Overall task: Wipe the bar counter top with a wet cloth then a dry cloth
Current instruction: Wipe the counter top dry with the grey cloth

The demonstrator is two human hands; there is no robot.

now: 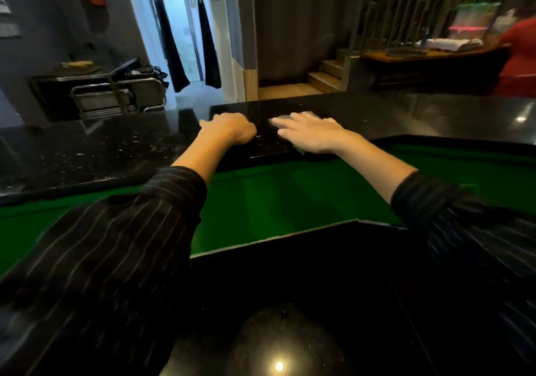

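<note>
Past striped sleeves (pixel 116 245), the left hand (pixel 229 128) rests clenched on the counter (pixel 101 149); right hand's (pixel 316 135) straight fingers (pixel 293 135) mostly hide the cloth (pixel 279 120).

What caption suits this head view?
Right hand presses a cloth on the black counter top; left hand rests curled nearby.

Your black speckled counter (pixel 101 149): grey cloth (pixel 280 119) by the near edge under your right hand (pixel 313 135), left hand (pixel 229 128) resting beside.

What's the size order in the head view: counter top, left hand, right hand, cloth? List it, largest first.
1. Counter top.
2. Left hand and right hand: alike, unranked.
3. Cloth, mostly hidden under the right hand.
</note>
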